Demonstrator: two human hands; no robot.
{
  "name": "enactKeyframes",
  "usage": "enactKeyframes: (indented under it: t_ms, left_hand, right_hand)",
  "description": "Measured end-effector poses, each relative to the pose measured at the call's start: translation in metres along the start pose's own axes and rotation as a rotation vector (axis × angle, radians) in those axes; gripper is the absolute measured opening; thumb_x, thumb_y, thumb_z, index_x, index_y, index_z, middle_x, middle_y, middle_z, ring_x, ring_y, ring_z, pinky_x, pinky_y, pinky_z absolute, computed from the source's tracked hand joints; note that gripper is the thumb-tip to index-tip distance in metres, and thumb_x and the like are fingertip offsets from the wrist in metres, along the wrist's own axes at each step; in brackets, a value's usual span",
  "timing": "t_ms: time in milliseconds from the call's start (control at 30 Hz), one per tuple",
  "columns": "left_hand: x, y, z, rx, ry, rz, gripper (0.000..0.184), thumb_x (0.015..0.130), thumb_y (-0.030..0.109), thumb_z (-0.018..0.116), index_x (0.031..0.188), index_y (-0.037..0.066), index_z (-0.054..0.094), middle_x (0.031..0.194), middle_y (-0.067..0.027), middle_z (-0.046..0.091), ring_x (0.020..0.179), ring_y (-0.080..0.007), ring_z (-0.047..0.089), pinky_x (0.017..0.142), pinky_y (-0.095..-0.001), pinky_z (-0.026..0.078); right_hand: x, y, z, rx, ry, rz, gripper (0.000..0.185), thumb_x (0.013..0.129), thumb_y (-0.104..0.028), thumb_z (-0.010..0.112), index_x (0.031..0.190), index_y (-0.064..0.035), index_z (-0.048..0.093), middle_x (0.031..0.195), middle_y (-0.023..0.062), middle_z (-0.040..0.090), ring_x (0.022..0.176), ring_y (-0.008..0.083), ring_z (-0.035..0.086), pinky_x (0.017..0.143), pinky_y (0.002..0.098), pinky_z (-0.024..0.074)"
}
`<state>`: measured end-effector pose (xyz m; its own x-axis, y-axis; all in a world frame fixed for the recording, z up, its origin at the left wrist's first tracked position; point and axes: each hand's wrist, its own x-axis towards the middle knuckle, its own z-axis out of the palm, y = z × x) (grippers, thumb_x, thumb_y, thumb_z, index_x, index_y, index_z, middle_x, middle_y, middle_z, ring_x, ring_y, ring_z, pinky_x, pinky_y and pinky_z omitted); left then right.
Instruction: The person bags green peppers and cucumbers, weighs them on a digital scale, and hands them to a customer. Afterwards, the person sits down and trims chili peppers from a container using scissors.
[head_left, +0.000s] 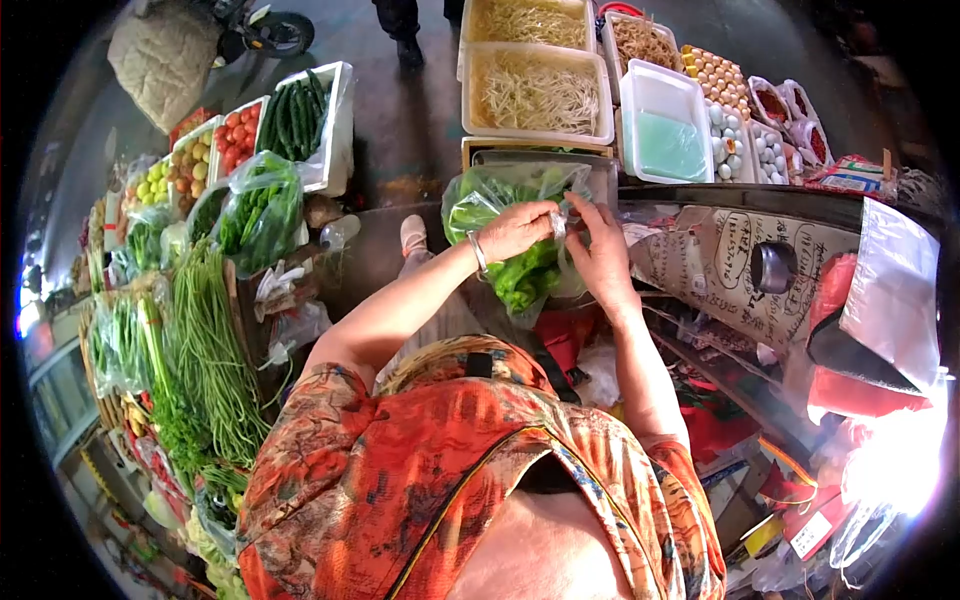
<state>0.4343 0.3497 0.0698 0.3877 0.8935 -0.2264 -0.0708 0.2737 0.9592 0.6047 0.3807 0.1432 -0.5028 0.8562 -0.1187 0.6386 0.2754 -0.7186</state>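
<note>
A clear plastic bag full of green leafy vegetables, perhaps peppers or greens, rests in front of me at the middle of the stall. My left hand, with a bracelet at the wrist, is closed on the gathered top of the bag. From the other side, my right hand pinches the same bunched plastic with thumb and fingers. Both hands are close together, nearly touching. What lies under the bag is partly hidden by it.
Bean sprout tubs stand ahead, beside a tub with greenish contents and trays of eggs. Cucumbers, tomatoes and long beans line the left. A written-on board and plastic bags are at right.
</note>
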Motion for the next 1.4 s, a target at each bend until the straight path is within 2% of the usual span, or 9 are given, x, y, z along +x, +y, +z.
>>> enactKeyframes:
  t_ms: [433, 533, 600, 700, 733, 867, 967, 1267, 1400]
  left_hand:
    - [-0.004, 0.010, -0.003, 0.077, 0.005, -0.114, 0.040, 0.093, 0.040, 0.058, 0.102, 0.001, 0.059, 0.085, -0.0052, 0.061, 0.081, -0.0120, 0.056, 0.074, -0.0275, 0.047]
    - [-0.006, -0.010, -0.003, -0.069, 0.273, 0.165, 0.033, 0.098, 0.036, 0.049, 0.104, 0.005, 0.058, 0.106, -0.0047, 0.058, 0.093, -0.0119, 0.056, 0.082, -0.0272, 0.046]
    - [-0.010, -0.013, -0.010, -0.180, 0.183, 0.035, 0.031, 0.101, 0.034, 0.043, 0.113, 0.009, 0.056, 0.115, -0.0042, 0.055, 0.101, -0.0144, 0.056, 0.086, -0.0306, 0.046]
    - [-0.007, -0.021, -0.009, -0.165, 0.094, -0.073, 0.035, 0.102, 0.035, 0.037, 0.121, 0.011, 0.055, 0.118, -0.0081, 0.055, 0.109, -0.0196, 0.056, 0.097, -0.0369, 0.045]
    - [-0.003, -0.019, -0.014, -0.469, -0.102, -0.217, 0.035, 0.102, 0.034, 0.039, 0.117, 0.009, 0.058, 0.110, -0.0083, 0.059, 0.100, -0.0200, 0.060, 0.090, -0.0343, 0.049]
    - [0.003, 0.002, -0.003, -0.353, 0.113, -0.202, 0.042, 0.096, 0.045, 0.049, 0.097, 0.006, 0.067, 0.072, -0.0005, 0.060, 0.063, -0.0117, 0.056, 0.057, -0.0249, 0.046]
    - [0.002, -0.003, -0.002, -0.274, 0.117, -0.134, 0.044, 0.093, 0.048, 0.054, 0.083, 0.006, 0.066, 0.062, 0.0012, 0.055, 0.057, -0.0103, 0.049, 0.053, -0.0246, 0.039]
    - [0.000, 0.006, -0.006, -0.443, 0.172, -0.244, 0.035, 0.089, 0.036, 0.065, 0.082, 0.002, 0.068, 0.071, -0.0019, 0.061, 0.064, -0.0105, 0.054, 0.059, -0.0255, 0.044]
    - [0.002, 0.000, -0.007, -0.289, 0.145, -0.174, 0.006, 0.081, 0.004, 0.066, 0.085, 0.001, 0.070, 0.077, -0.0041, 0.067, 0.065, -0.0107, 0.059, 0.058, -0.0243, 0.048]
  right_hand:
    - [0.003, 0.008, 0.004, 0.005, 0.020, -0.168, 0.022, 0.081, 0.000, 0.062, 0.103, -0.0034, 0.060, 0.091, 0.0142, 0.061, 0.080, 0.0305, 0.062, 0.068, 0.0371, 0.0487]
    - [-0.002, 0.026, 0.016, 0.228, 0.181, 0.001, 0.013, 0.083, -0.004, 0.060, 0.096, -0.0023, 0.059, 0.081, 0.0087, 0.060, 0.072, 0.0200, 0.059, 0.061, 0.0309, 0.0446]
    - [-0.010, 0.030, 0.015, 0.563, 0.109, 0.280, 0.010, 0.084, -0.006, 0.056, 0.093, -0.0019, 0.058, 0.075, 0.0016, 0.056, 0.068, 0.0095, 0.052, 0.057, 0.0249, 0.0394]
    - [-0.024, 0.013, 0.013, 0.626, 0.094, 0.281, 0.008, 0.085, -0.005, 0.054, 0.092, -0.0026, 0.058, 0.073, -0.0027, 0.052, 0.067, 0.0051, 0.046, 0.058, 0.0212, 0.0359]
    - [-0.026, 0.007, 0.017, 0.633, 0.077, 0.252, 0.008, 0.085, -0.005, 0.054, 0.092, -0.0028, 0.057, 0.073, -0.0028, 0.052, 0.067, 0.0053, 0.045, 0.058, 0.0214, 0.0359]
    - [-0.030, 0.005, 0.029, 0.624, 0.008, 0.189, 0.005, 0.089, -0.005, 0.054, 0.093, -0.0027, 0.056, 0.079, -0.0017, 0.051, 0.070, 0.0070, 0.044, 0.063, 0.0206, 0.0363]
    - [-0.030, 0.008, 0.027, 0.511, -0.031, 0.147, 0.007, 0.089, -0.004, 0.055, 0.095, -0.0010, 0.056, 0.084, 0.0002, 0.051, 0.073, 0.0081, 0.045, 0.065, 0.0217, 0.0372]
    - [-0.032, -0.003, 0.034, 0.439, -0.009, 0.149, 0.009, 0.090, -0.005, 0.059, 0.097, -0.0010, 0.059, 0.083, 0.0029, 0.059, 0.075, 0.0109, 0.053, 0.069, 0.0238, 0.0435]
    - [-0.034, -0.004, 0.040, 0.211, -0.029, 0.017, 0.011, 0.085, 0.002, 0.060, 0.096, -0.0001, 0.059, 0.093, 0.0100, 0.064, 0.084, 0.0189, 0.060, 0.077, 0.0310, 0.0480]
